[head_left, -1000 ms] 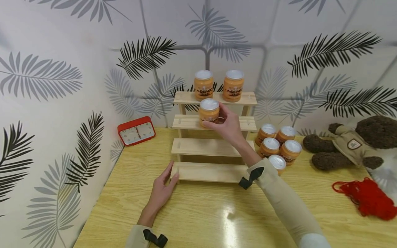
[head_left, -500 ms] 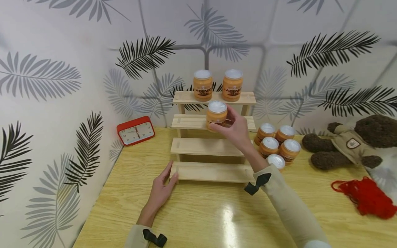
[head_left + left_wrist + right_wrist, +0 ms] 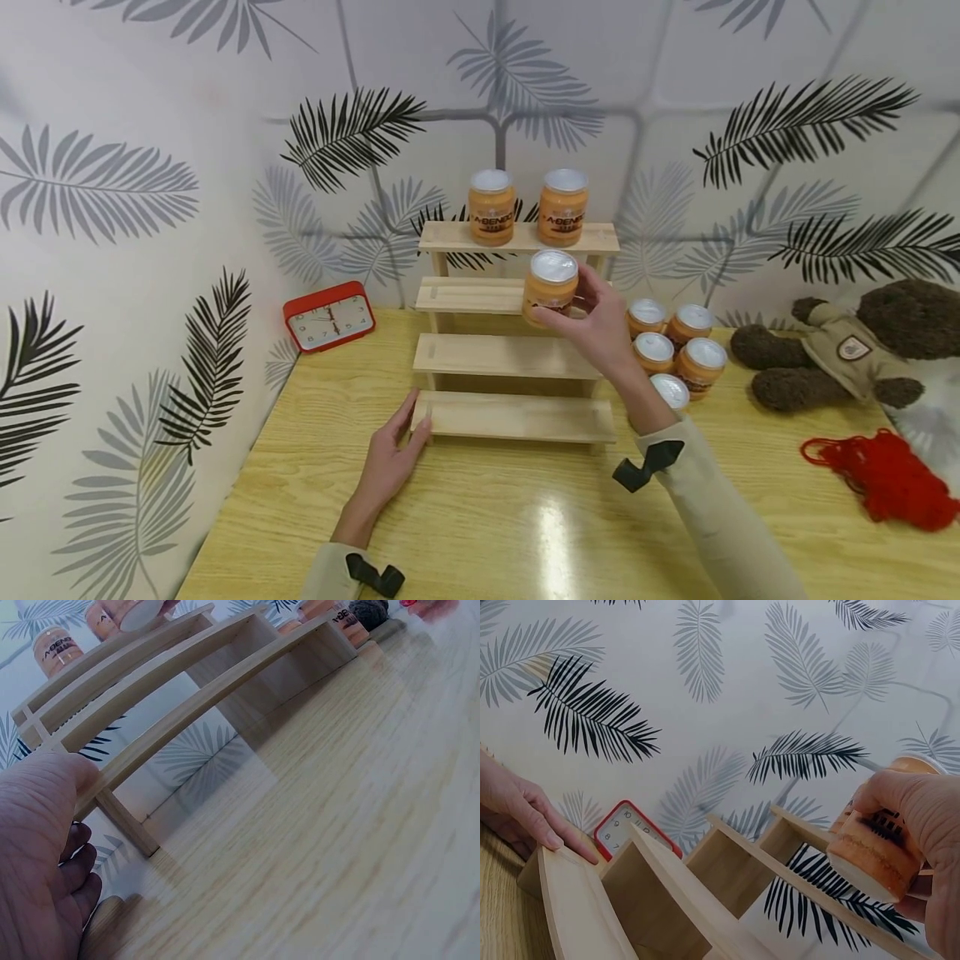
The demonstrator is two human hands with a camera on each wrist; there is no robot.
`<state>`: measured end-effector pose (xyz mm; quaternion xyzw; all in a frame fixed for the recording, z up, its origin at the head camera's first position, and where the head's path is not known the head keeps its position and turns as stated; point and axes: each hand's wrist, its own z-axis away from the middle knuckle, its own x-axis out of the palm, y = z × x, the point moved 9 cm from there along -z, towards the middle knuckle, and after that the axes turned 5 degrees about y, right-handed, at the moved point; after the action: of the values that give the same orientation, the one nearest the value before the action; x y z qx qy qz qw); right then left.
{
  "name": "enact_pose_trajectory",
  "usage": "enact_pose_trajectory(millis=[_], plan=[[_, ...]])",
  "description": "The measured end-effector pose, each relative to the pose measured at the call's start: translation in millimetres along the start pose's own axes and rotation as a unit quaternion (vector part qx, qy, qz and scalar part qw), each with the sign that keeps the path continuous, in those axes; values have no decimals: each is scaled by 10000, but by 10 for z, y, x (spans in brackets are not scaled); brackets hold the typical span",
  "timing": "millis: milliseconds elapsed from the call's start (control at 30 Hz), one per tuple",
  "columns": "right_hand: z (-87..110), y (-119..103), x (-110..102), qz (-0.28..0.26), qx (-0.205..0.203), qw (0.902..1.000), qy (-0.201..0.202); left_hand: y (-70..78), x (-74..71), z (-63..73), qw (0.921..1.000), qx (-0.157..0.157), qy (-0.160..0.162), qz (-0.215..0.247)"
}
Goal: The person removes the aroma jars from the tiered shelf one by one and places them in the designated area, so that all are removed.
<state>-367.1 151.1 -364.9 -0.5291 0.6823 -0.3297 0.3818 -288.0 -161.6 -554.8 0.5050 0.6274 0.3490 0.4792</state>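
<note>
My right hand (image 3: 603,329) grips an orange jar (image 3: 551,292) with a silvery lid and dark lettering, held up by the right part of the second tier from the top. In the right wrist view the jar (image 3: 877,855) is tilted and its pale base shows. A four-tier wooden step shelf (image 3: 513,417) stands on the table, with two like jars on its top tier, a left jar (image 3: 491,208) and a right jar (image 3: 562,208). My left hand (image 3: 392,458) holds the left end of the lowest tier; the left wrist view shows the thumb on top, fingers curled below.
Several more jars (image 3: 701,367) stand grouped right of the shelf. A red clock (image 3: 330,317) is at the left by the wall. Further right are a brown teddy bear (image 3: 847,350) in a tan shirt and a heap of red yarn (image 3: 892,483).
My right hand has carried the jar rightward and slightly down along the second tier, away from its middle. The left hand has kept its place on the shelf.
</note>
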Motion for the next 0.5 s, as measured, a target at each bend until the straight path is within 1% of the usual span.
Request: enact_pose_trajectory(millis=[267, 500], plan=[[104, -5, -196, 29, -156, 9997, 205, -12, 3, 9, 10000, -16, 10, -88], [205, 15, -354, 140, -57, 9992, 371, -40, 2, -6, 10000, 14, 29, -47]])
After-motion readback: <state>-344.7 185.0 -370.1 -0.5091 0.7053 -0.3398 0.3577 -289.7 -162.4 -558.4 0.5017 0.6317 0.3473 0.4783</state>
